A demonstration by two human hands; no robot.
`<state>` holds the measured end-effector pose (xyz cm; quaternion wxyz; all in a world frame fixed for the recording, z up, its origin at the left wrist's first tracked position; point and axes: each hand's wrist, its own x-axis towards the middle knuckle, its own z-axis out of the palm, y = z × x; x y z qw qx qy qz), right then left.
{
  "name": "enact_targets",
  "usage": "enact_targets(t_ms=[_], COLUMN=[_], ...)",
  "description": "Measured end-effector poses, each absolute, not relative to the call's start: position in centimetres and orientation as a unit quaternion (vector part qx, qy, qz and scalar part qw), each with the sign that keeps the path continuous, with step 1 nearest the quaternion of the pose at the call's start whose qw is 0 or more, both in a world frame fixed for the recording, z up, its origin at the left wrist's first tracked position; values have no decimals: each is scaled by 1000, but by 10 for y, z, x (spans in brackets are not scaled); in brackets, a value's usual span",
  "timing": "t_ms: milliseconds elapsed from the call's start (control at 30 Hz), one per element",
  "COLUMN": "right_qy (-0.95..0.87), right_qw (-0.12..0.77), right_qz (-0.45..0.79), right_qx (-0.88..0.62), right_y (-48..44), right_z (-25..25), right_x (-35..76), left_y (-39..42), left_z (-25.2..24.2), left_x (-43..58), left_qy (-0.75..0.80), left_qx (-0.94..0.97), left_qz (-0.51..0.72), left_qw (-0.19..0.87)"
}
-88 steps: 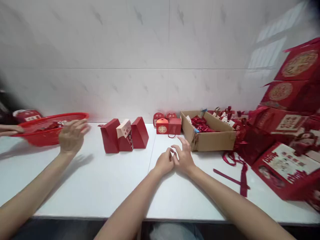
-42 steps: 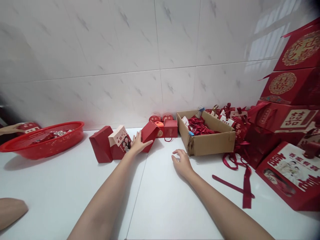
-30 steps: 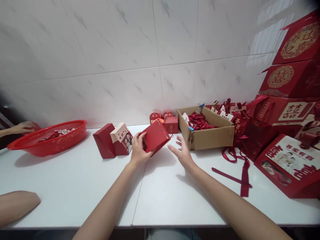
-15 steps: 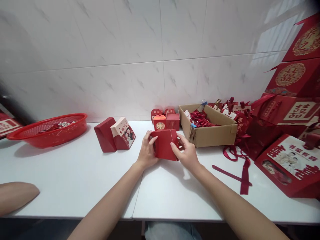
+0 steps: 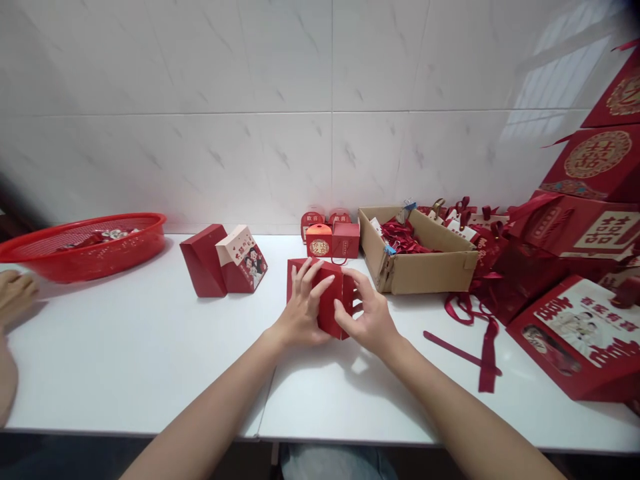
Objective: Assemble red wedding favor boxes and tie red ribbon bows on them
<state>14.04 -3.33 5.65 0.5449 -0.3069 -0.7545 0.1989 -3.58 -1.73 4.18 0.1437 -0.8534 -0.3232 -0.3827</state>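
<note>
A red paper gift box [image 5: 329, 307] stands on the white table in front of me, between both hands. My left hand [image 5: 305, 307] lies across its front, fingers bent over the panel and thumb low near the bottom edge. My right hand [image 5: 367, 310] grips the right edge, with the thumb on the front and the other fingers on the side, partly hidden. Just behind are small red and orange boxes [image 5: 320, 241]. To the left stand a plain red box [image 5: 205, 261] and a red and cream box [image 5: 243, 260] with a printed couple.
A red plastic basket [image 5: 100, 263] holds small items at the left; another person's hand [image 5: 17, 293] rests near it. A cardboard box [image 5: 430, 273] holds red ribbons. Loose ribbons [image 5: 463, 353] lie right, before stacked red gift boxes [image 5: 585, 233].
The red box has been turned and now shows two faces, looking wider. My left hand has slid over its front. The other person's hand has come into view near the basket.
</note>
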Motion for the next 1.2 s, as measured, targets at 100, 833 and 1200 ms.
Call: enact_targets(t_ms=[100,833,1200], right_qy=[-739,-673,-687], right_qw=[562,666,660], right_qz=[228,88,22], right_qx=[-293,-310,-302], right_y=[-30,-21,-13], right_z=[53,68,65], right_x=[141,156,158], left_y=[-13,-7,-5], left_z=[39,44,43], left_x=[-36,-40,-40], left_qy=[-318,-342,-342], left_qx=[-847,-803,-764], left_qz=[-388,-436,-458], left_qw=[176,222,301])
